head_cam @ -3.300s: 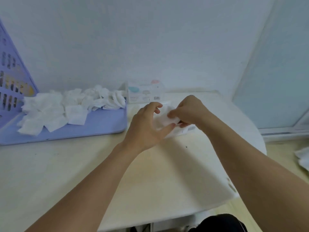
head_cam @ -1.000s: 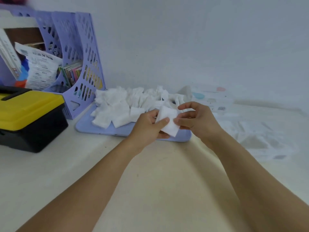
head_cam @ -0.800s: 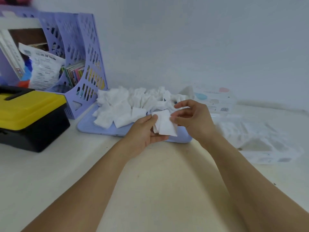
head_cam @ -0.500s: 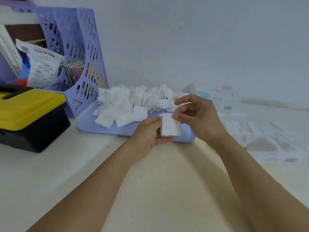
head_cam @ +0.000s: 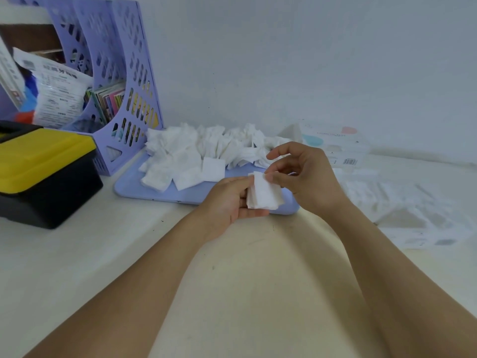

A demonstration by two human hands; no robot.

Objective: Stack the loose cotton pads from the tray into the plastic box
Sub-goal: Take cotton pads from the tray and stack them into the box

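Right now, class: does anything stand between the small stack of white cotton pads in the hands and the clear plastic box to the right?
Nothing visible does. The white cotton pad stack and the clear plastic box have only bare tabletop between them.

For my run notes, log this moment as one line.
stage: squaring pads | left hand: holds small pad stack | right hand: pinches stack's top edge | tray: loose pads remain | plastic box: right of tray

Cotton pads (head_cam: 263, 193) between both hands
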